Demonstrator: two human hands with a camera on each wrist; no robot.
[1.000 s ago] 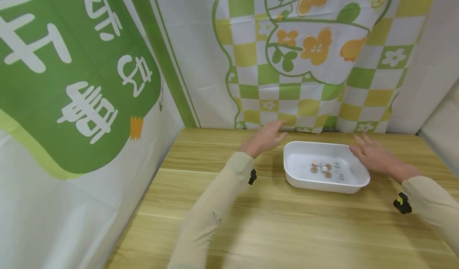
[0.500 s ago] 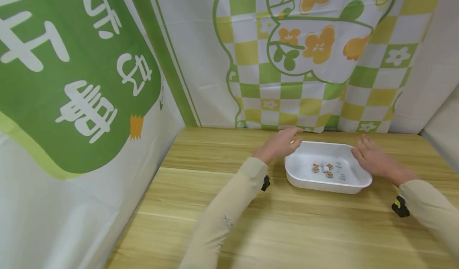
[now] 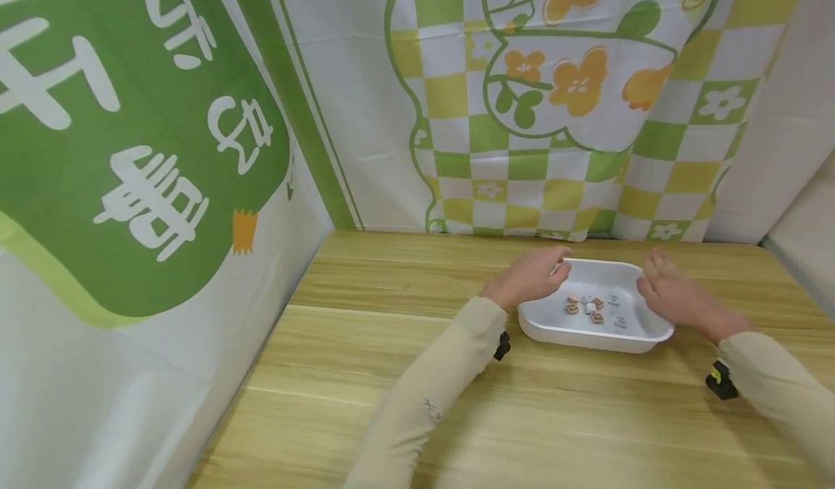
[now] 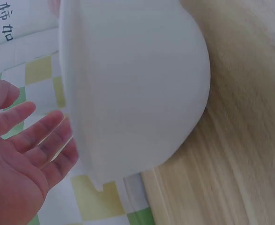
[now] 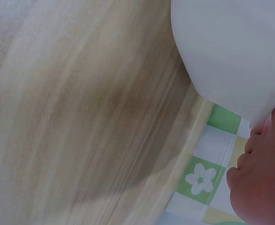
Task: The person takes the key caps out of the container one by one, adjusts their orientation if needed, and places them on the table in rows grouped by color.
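Head view: my left hand [image 3: 530, 280] sits at the left end of the white tray [image 3: 642, 333], fingers extended and loosely relaxed, fingertips over the far-left corner of the rim; whether they touch the rim cannot be determined from this view; my right hand [image 3: 675, 295] sits at the right end of the tray, fingers straight and slightly spread, lying along the right rim and holding nothing; the tray rests on the wooden table [image 3: 417, 402], near its far edge and toward the right side, close to the checked cloth [image 3: 554, 105] hanging behind it; inside the tray, near the middle of its floor, lies a small cluster of small square pieces [image 3: 592, 308], some brown, some pale; both forearms wear beige sleeves [image 3: 430, 387], each with a small black device at the wrist; a green banner with white characters [image 3: 130, 134] covers the left wall. Left wrist view: my left hand [image 4: 20, 154] is open, palm exposed, fingers straight and just beside the tray's outer wall [image 4: 137, 79]; a narrow gap appears between fingers and wall. Right wrist view: my right hand [image 5: 263, 178] shows only in part beside the tray's rounded corner [image 5: 235, 51]; contact cannot be confirmed.
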